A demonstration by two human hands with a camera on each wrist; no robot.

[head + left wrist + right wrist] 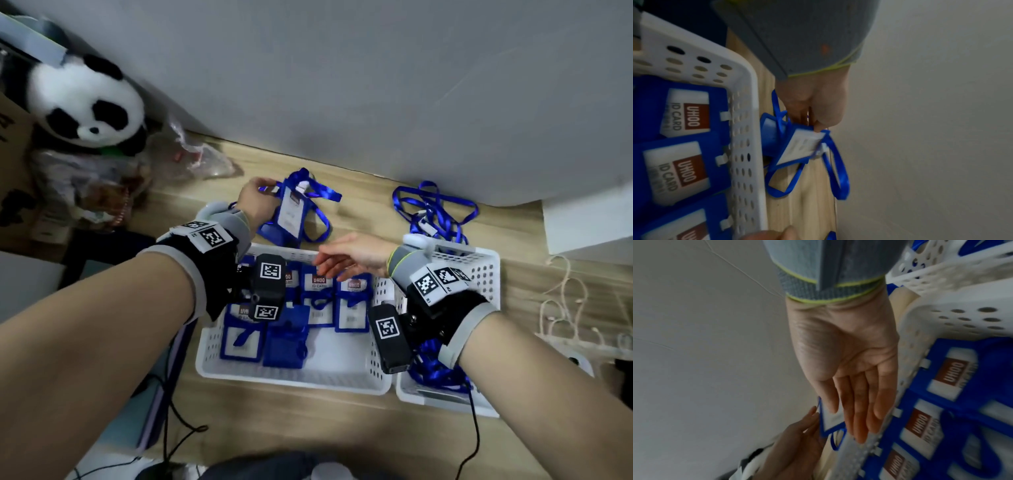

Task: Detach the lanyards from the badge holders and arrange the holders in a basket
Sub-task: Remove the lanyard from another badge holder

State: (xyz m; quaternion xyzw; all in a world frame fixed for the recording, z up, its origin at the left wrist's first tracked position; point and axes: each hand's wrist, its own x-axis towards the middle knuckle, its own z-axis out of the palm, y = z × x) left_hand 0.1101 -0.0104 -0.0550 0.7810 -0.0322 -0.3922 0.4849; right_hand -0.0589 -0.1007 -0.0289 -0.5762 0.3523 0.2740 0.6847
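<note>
Beyond the white basket's far rim, my left hand pinches the top of a blue badge holder, its blue lanyard still clipped on and trailing over the table. The left wrist view shows my left hand gripping that holder, tilted, with the lanyard looped beside it. A second blue holder lies underneath. My right hand hovers open over the basket rim, fingers straight, its palm empty. Several holders lie in the basket.
A second white basket at the right holds loose blue lanyards. More lanyards lie tangled by the wall. A plush panda and plastic bags crowd the back left. White cords lie at the right.
</note>
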